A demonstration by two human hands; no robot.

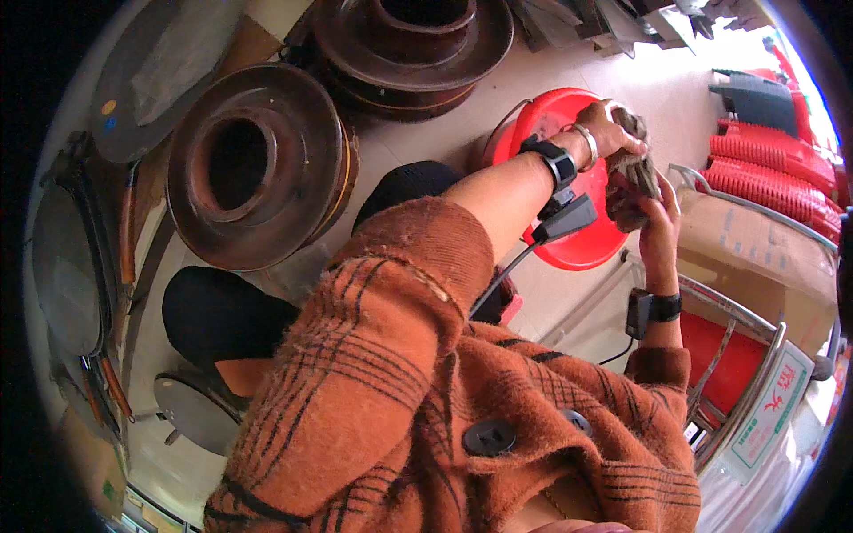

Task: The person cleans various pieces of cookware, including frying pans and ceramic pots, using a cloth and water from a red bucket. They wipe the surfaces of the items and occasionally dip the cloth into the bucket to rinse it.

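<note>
A crumpled wet-looking grey-brown cloth point(630, 163) is bunched between my two hands. My left hand point(600, 126) grips its upper part, with a bangle and a black strapped device on that wrist. Lower down, my right hand point(656, 213) holds the other end, thumb and fingers pressed around it. Both hands are above the right side of a red plastic basin point(580, 256) on the floor. The basin's inside is partly hidden by my left forearm.
Two dark brown glazed jars with wide flared rims point(306, 166) stand at upper left. Wok pans with wooden handles point(126, 233) line the left side. At right are stacked red plastic goods point(773, 180), a cardboard box point(753, 246) and a metal-framed red seat point(726, 353).
</note>
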